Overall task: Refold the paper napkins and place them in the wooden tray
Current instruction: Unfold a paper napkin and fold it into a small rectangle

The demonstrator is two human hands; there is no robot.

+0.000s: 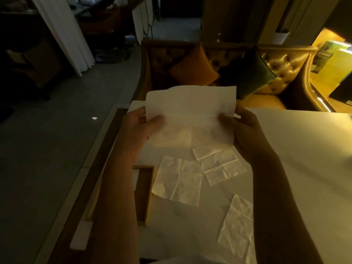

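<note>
- Head view looks down on a pale table [297, 149] that fills the lower right, dimly lit, with warm light falling from the right
- Beyond its far edge stands a tufted golden sofa [283, 60] carrying an orange cushion [192, 67] and a dark green cushion [249, 73]
- At the table's left side sits the wooden tray [147, 195], partly hidden behind the left forearm; what it holds cannot be told
- An unfolded paper napkin [190, 111] is held upright in the air above the table's far half, spread between both hands, its upper edge wavy
- Three more napkins lie flat and creased on the table: one [180, 180] just beside the tray's right rim, one [219, 165] near it to the right and turned at an angle, and one [238, 225] well apart, nearer the person
- Left hand [137, 128] pinches the held napkin's left edge, thumb in front, fingers behind
- Right hand [242, 130] pinches the right edge the same way, thumb on the near face
</note>
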